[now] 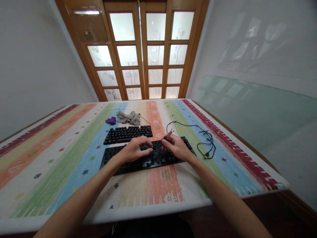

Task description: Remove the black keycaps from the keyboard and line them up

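Observation:
A black keyboard base (135, 166) with most of its keycaps off lies across the table in front of me. My left hand (136, 148) is over its middle, with thumb and forefinger curled close together at the bare key posts. Whatever may be between those fingertips is too small to make out. Just right of it, my right hand (176, 147) grips a small brownish two-pronged tool (169, 134), its prongs pointing up and away. Some keycaps remain at the base's right end. Behind the base sits a black block of keycaps (127, 134) in keyboard rows.
Beyond the keys lie a crumpled grey cloth (128, 117), a purple cloth (111, 120) and a thin rod (145, 118). A black USB cable (209, 138) is loosely coiled at the right. A striped cloth (71, 142) covers the table.

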### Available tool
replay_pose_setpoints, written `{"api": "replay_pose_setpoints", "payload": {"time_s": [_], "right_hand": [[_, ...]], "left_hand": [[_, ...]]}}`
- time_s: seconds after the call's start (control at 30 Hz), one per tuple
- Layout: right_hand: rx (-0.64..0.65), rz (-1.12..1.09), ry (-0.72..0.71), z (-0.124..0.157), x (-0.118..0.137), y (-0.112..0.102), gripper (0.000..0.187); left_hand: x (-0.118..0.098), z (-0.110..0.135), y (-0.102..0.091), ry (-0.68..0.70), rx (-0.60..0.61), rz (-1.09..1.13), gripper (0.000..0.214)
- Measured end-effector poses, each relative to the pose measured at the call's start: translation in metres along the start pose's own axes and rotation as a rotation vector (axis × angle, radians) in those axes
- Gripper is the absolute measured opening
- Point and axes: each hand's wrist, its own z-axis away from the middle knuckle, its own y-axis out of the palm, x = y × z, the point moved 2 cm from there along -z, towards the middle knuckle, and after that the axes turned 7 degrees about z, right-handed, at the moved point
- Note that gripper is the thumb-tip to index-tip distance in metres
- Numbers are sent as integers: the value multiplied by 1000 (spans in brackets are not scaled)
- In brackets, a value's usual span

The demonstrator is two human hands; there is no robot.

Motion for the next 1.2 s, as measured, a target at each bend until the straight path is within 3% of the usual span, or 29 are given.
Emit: {"api": "replay_pose_setpoints", "payload": {"time_s": [0.1, 0.17, 0.4, 0.67, 1.2], "right_hand": [[-86, -86, 44, 1, -7, -2, 44], [-117, -113, 61, 1, -8, -4, 46], [-136, -120, 78, 4, -9, -5, 44], [-140, -102, 75, 5, -10, -6, 43], [-131, -91, 99, 6, -7, -5, 44]], "left_hand": [[14, -9, -12, -23, -118, -83, 11], [25, -15, -16, 15, -125, -204, 10], [57, -33, -9, 78, 85, -463, 7], [66, -38, -1, 43, 127, -551, 8], [73, -32, -4, 26, 106, -500, 5]]}}
